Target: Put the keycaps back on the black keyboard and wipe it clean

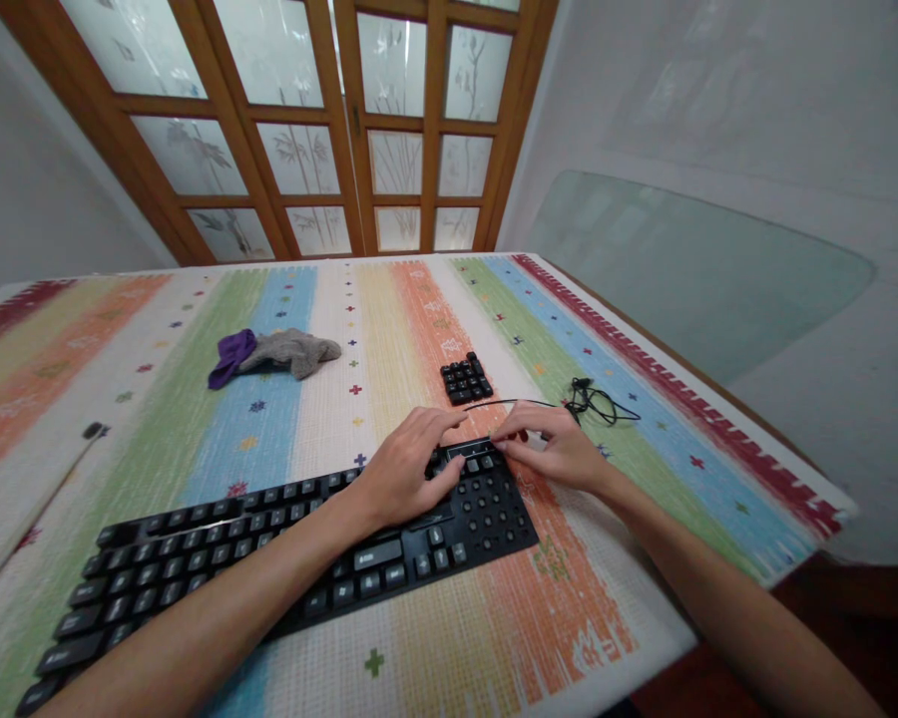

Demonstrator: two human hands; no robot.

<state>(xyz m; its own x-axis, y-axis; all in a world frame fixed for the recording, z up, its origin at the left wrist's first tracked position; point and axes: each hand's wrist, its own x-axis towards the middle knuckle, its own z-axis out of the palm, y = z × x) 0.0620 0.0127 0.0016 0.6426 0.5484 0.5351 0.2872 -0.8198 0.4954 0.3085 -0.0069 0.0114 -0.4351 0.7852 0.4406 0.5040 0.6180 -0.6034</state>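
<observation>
A black keyboard (378, 553) lies at a slant in front of me. The number pad area (494, 514) at its right end shows bare switches, with a few keycaps left in its top row. My left hand (408, 469) lies over the upper right part of the keyboard, thumb and forefinger stretched apart. At the keyboard's back right corner, my right hand (550, 444) has its thumb and fingertips drawn together. Whatever sits between those fingertips is too small to make out. Behind my hands stands a block of loose black keycaps (466, 379) in rows.
A black cable (595, 401) lies loosely coiled at the right. A grey and purple cloth (276, 354) is on the striped tablecloth (389, 329) farther back. To the left rests a long-handled brush (45, 504). Wooden glass doors (351, 120) close off the far side.
</observation>
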